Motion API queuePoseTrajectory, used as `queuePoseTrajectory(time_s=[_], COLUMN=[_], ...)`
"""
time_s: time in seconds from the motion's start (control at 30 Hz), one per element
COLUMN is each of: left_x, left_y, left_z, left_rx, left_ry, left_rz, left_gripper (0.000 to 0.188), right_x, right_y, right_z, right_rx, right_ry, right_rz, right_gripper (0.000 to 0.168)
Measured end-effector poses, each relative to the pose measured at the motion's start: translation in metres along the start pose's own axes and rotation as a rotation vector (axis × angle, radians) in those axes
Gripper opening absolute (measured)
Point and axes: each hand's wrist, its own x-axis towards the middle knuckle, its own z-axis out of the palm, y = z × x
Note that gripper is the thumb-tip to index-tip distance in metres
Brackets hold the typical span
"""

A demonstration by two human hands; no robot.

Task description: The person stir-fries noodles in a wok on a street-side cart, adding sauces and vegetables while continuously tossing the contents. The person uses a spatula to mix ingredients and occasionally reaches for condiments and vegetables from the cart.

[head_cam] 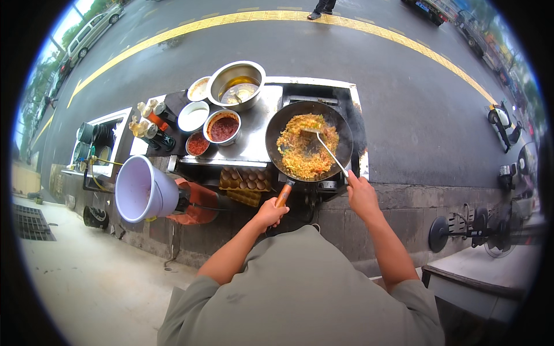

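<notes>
A dark wok [275, 142] sits over the burner at the right of a steel street-stall counter, with fried rice [308, 162] in it and steam rising. My left hand [270, 213] grips the wok's wooden handle [284, 194]. My right hand [362, 195] is closed on the metal handle of a wok spatula [331, 154], whose blade lies in the rice. Left of the wok stand a steel bowl of oil [236, 86] with a ladle, a bowl of dark red sauce [223, 128], a smaller bowl of chopped red food [197, 144] and a bowl of white contents [193, 116].
Egg trays [245, 179] sit below the counter's near edge. Several bottles [153, 129] stand at its left, beyond a pale bucket [147, 190]. A side tray [122, 116] holds stacked dishes. Across the road is a person's leg [322, 8]; a fan [497, 229] stands at right.
</notes>
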Motion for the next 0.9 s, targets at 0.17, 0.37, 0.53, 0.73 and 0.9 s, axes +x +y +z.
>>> queuePoseTrajectory(time_s=[0.17,0.37,0.53,0.73,0.9], left_x=[0.001,-0.003,-0.001,-0.005,-0.002], left_y=[-0.001,0.001,0.003,0.007,0.0], left_z=[0.0,0.001,0.002,0.0,-0.002], left_rx=[-0.008,-0.04,-0.024,-0.016,-0.017], left_ry=[0.006,0.002,-0.01,-0.003,0.006], left_rz=[-0.006,-0.004,-0.002,-0.015,-0.005], left_gripper=[0.022,0.024,0.023,0.02,0.021], right_x=[-0.012,-0.045,-0.015,-0.015,-0.053], right_y=[0.004,0.034,0.036,0.02,0.014], right_z=[-0.003,-0.073,-0.019,-0.016,-0.068], right_rx=[0.262,0.175,0.102,0.128,0.313], right_ry=[-0.126,-0.253,0.013,-0.022,-0.252], right_rz=[-0.089,-0.101,-0.054,-0.026,-0.016], right_gripper=[0.053,0.054,0.054,0.05,0.05])
